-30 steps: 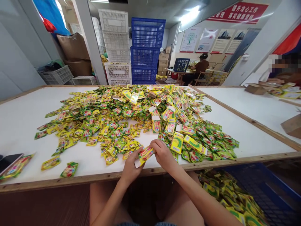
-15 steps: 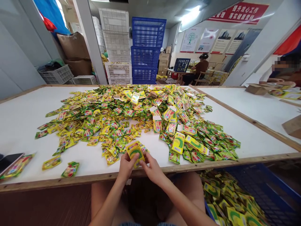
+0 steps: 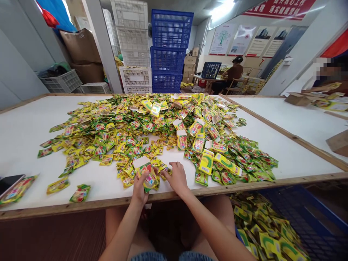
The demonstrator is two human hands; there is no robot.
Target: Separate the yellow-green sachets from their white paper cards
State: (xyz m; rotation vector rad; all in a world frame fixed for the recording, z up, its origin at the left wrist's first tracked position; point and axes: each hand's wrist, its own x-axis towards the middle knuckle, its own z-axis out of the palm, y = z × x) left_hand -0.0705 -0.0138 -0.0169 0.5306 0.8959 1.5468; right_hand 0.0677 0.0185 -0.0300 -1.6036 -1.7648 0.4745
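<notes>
My left hand (image 3: 140, 190) is closed around a small yellow-and-green carton (image 3: 147, 177) with a fruit print, held above the table's front edge. A white flap stands up at the carton's far end. To its right, my right hand (image 3: 177, 178) has thumb and forefinger apart, beside yellow candy sachets (image 3: 164, 167) on the white table; nothing shows in its grip. A wide heap of green and yellow sachets (image 3: 106, 127) spreads beyond both hands. Several cartons lie on the heap's right side, among them a yellow one (image 3: 206, 162) nearest my right hand.
A wooden rim (image 3: 81, 208) edges the table, and a wooden strip (image 3: 293, 137) divides it on the right. A blue crate (image 3: 312, 221) with many cartons stands below at right. A phone (image 3: 10, 184) lies at far left. Two other people are beyond and to the right.
The carton has turned over in my left hand and moved left, its white flap now showing. My right hand has let go of it and shifted right and up.
</notes>
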